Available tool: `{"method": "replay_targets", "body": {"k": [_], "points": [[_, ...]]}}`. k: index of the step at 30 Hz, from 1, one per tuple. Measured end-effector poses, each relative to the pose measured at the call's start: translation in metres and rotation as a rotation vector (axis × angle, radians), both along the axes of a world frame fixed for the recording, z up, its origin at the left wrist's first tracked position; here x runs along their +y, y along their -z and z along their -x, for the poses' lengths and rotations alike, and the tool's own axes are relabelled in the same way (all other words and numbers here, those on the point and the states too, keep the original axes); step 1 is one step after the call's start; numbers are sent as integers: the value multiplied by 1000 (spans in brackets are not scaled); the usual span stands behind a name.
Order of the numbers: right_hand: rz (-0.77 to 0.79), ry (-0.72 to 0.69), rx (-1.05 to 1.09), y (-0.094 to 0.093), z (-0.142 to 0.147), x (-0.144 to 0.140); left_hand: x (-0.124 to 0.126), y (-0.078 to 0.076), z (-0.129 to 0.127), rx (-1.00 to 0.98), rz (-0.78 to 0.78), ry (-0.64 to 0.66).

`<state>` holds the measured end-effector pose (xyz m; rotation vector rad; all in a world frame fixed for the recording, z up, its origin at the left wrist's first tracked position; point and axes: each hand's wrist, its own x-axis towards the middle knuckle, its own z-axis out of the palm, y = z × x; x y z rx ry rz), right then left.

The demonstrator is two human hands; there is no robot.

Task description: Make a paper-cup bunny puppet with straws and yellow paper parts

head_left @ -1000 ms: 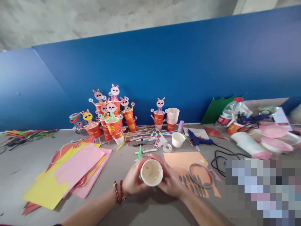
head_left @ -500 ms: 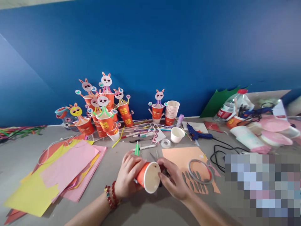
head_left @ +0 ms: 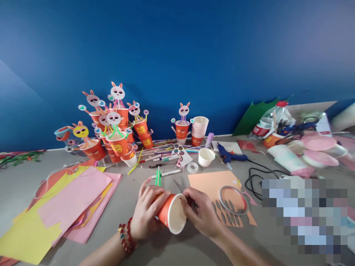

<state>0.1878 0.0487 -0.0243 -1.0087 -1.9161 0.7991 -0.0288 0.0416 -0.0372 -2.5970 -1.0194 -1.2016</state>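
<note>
My left hand (head_left: 151,207) is wrapped round an orange paper cup (head_left: 174,214), tilted with its white mouth towards my right side. At the cup's rim, my right hand (head_left: 201,210) has its fingers closed, the thumb reaching just inside the mouth near a small dark spot. Scissors (head_left: 180,183) show their blades beyond my right hand; whether that hand touches them is hidden. Green strips (head_left: 158,177) rise into view just behind my left fingers.
Rabbit-faced cups (head_left: 118,136) stand at the back left. Beside stacked cups (head_left: 199,129) lie markers, a white cup (head_left: 206,157) and a blue glue gun (head_left: 229,153). Coloured paper (head_left: 74,199) covers the left; a tape ring (head_left: 220,201) lies on orange paper (head_left: 209,179).
The cup and both hands have shifted slightly. My right thumb has moved up towards the dark spot inside the rim. The whole view has drifted a little.
</note>
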Motion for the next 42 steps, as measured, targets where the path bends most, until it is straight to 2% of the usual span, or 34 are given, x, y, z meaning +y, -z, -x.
{"method": "replay_targets", "body": {"k": [7,12,20,30,37,42], "points": [[-13,78,-51,-2,2,-1,0,0,-2,-4,4,-41],[-18,14,-55,-4,-1,-2,-1,-1,-1,4,6,-24],[-31,90,-99,-1,2,-1,-2,0,-2,11,40,-16],[42,89,-134,-1,3,-1,-5,-2,-4,19,51,-7],[0,94,-146,-5,4,-1,-4,-3,-5,36,46,-2],[31,69,-124,-5,3,0,-1,0,-3,28,44,-14]]}}
